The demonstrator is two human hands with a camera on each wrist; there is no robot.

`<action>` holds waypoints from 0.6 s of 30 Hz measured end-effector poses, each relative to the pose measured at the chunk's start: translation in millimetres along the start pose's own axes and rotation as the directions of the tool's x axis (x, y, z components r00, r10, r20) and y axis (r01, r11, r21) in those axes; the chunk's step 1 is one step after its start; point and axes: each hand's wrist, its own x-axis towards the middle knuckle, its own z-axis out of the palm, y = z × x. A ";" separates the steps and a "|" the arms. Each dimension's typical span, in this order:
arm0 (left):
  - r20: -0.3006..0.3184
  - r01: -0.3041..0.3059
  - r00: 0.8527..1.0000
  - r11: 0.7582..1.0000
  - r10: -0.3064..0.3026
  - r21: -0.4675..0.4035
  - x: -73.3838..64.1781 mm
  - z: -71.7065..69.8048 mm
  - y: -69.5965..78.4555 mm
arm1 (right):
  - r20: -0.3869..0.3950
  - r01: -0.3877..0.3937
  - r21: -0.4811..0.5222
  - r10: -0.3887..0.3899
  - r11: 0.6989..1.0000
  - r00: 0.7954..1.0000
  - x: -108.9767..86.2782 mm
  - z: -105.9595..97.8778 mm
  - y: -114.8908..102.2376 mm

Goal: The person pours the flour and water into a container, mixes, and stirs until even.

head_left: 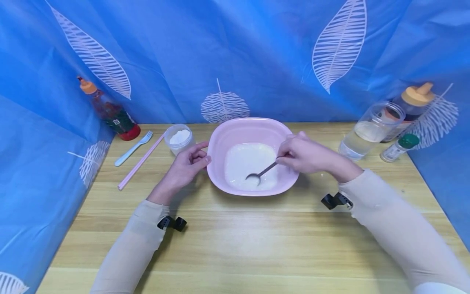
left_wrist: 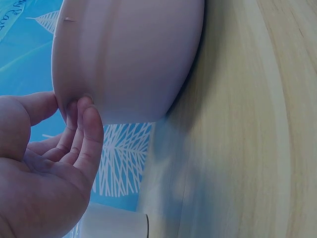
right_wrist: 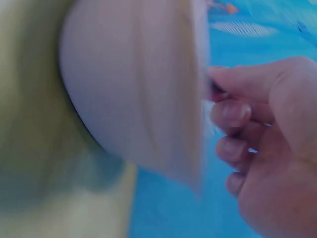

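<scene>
A pink plastic basin [head_left: 217,163] stands on the table with a white liquid [head_left: 240,163] in its bottom. My left hand [head_left: 185,168] pinches the basin's left rim; the left wrist view shows the thumb at the rim's edge and the fingers against the outer wall [left_wrist: 133,59]. Over the basin's right side, my right hand [head_left: 304,153] grips a dark spoon [head_left: 268,168] by its handle, and the spoon's bowl dips into the liquid. In the right wrist view the basin wall hides most of the spoon.
Behind my left hand stands a tub of white powder [head_left: 180,138]. Further left are a pink straw [head_left: 141,164], a light-blue fork [head_left: 134,149] and a red sauce bottle [head_left: 115,112]. At right stand a cup of clear liquid [head_left: 354,143], a dark bottle [head_left: 415,102] and a green-capped jar [head_left: 398,149].
</scene>
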 end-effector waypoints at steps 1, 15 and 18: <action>0.001 -0.003 1.000 1.000 0.003 -0.002 -0.3 -0.1 0.0 | 0.001 0.012 0.024 -0.012 1.000 1.000 4.6 5.6 -3.9; 0.005 -0.018 1.000 1.000 0.018 -0.023 1.0 0.4 -3.3 | -0.224 -0.145 -0.200 0.099 0.969 0.970 30.0 10.4 -4.5; 0.000 -0.014 1.000 1.000 0.014 -0.007 0.9 -0.6 -2.4 | -0.224 -0.143 -0.262 0.084 0.954 0.971 16.2 -3.5 1.1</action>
